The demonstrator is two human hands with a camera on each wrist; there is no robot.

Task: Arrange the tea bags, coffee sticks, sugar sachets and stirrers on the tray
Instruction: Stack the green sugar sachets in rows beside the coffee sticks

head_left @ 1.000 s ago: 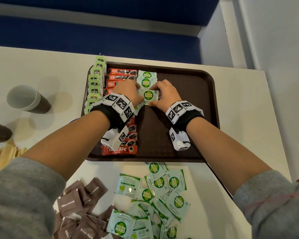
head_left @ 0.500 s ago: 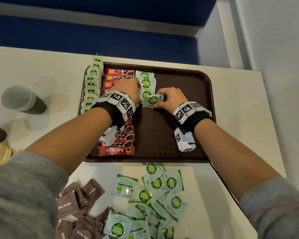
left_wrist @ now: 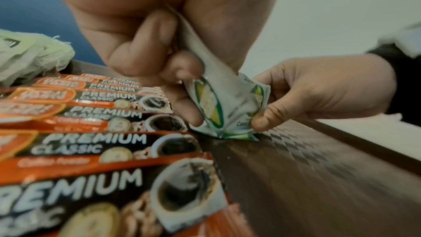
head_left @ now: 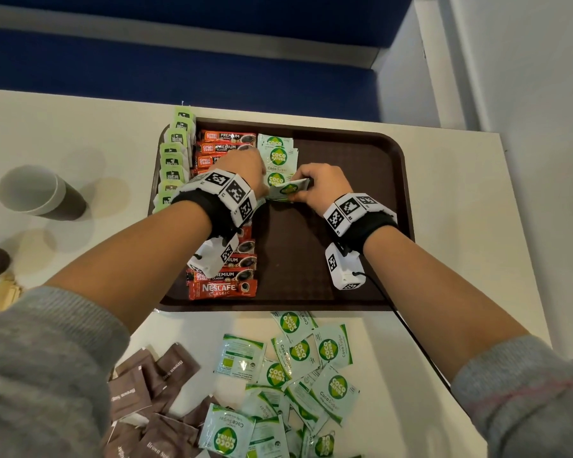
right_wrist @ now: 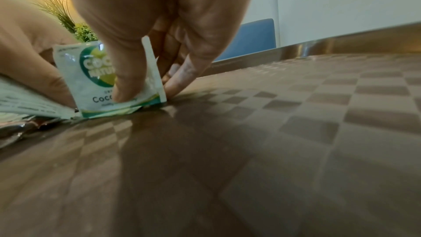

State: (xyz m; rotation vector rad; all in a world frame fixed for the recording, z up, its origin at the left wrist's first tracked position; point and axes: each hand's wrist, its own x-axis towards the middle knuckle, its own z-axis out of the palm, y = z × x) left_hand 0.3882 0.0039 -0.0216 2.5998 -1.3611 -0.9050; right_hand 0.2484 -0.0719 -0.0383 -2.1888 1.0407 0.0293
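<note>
loose sugar sachets (head_left: 298,375): glossy white-and-green squares, crinkly, heaped on the desk (head_left: 411,342) nearest the person, some face down
brown sachets (head_left: 146,401): matte paper packets piled just left of that heap
tray (head_left: 371,226): dark brown plastic, rounded corners, woven checker texture; right half bare
coffee sticks (head_left: 224,287): shiny red-and-black strips in one column, near edge to far edge; left forearm and wrist camera cover the middle ones
held sachet (head_left: 286,190) (left_wrist: 227,107) (right_wrist: 95,80): stood on its lower edge on the tray, just right of the coffee column
right hand (head_left: 325,186) (left_wrist: 318,93): grip pinches the sachet's right side, thumb in front, fingertips behind touching the tray
left hand (head_left: 245,170) (left_wrist: 141,42): curled grip clamps the sachet's left side, another sachet tucked up in the palm
sugar row (head_left: 277,153): overlapping sachets lying flat beyond the hands
tea bags (head_left: 174,153): pale green paper envelopes overlapping along the tray's left rim
paper cup (head_left: 37,193): white inside, dark outside, on the desk well left of the tray
wooden stirrers (head_left: 0,292): pale flat sticks at the left edge, mostly cut off
</note>
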